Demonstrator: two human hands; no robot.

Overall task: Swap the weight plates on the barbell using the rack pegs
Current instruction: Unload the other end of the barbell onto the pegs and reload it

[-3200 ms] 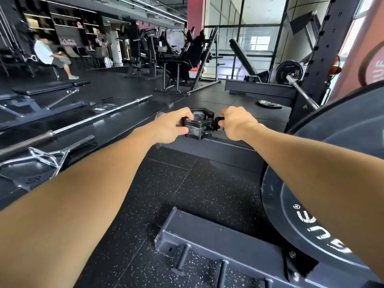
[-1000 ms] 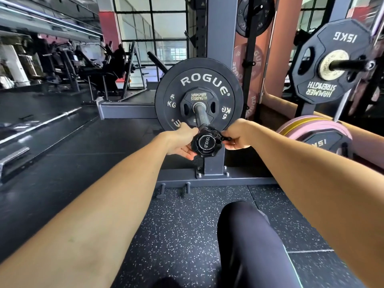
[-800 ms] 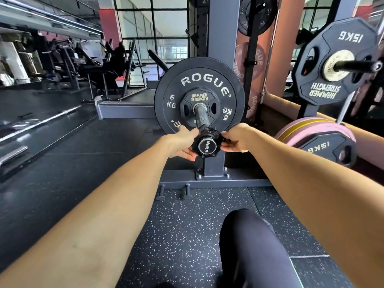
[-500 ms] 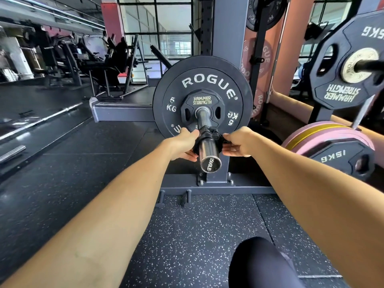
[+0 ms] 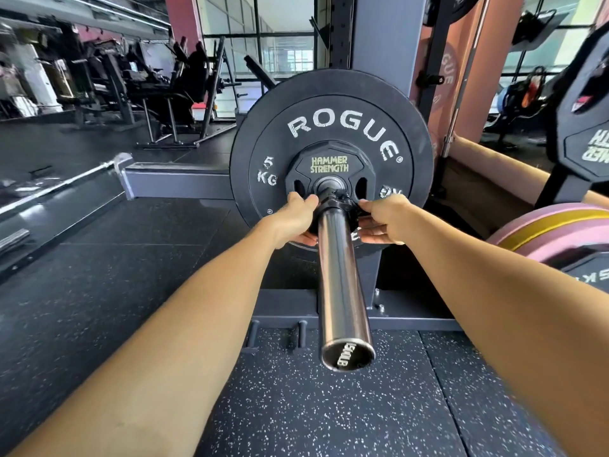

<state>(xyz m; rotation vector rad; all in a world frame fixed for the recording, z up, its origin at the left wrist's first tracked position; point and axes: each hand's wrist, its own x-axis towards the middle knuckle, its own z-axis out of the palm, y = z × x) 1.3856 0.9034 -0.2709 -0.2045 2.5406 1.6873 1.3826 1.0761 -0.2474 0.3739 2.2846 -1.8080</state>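
A chrome barbell sleeve (image 5: 341, 291) points straight at me. It carries a black 5 kg Rogue bumper plate (image 5: 331, 120) with a small black Hammer Strength plate (image 5: 329, 164) in front of it. A black clamp collar (image 5: 336, 204) sits on the sleeve close against the small plate. My left hand (image 5: 296, 219) grips the collar's left side and my right hand (image 5: 384, 219) pinches its right side. My fingers hide most of the collar.
The grey rack upright (image 5: 384, 34) rises behind the plates and its base beam (image 5: 412, 319) crosses the rubber floor. A black 15 kg plate (image 5: 583, 136) hangs on a peg at right above pink and yellow plates (image 5: 557, 232). Another barbell (image 5: 59, 186) lies left.
Both hands have slid the collar along the sleeve from its outer end up to the small plate. My view has moved closer, so the sleeve end now lies well in front of my hands.
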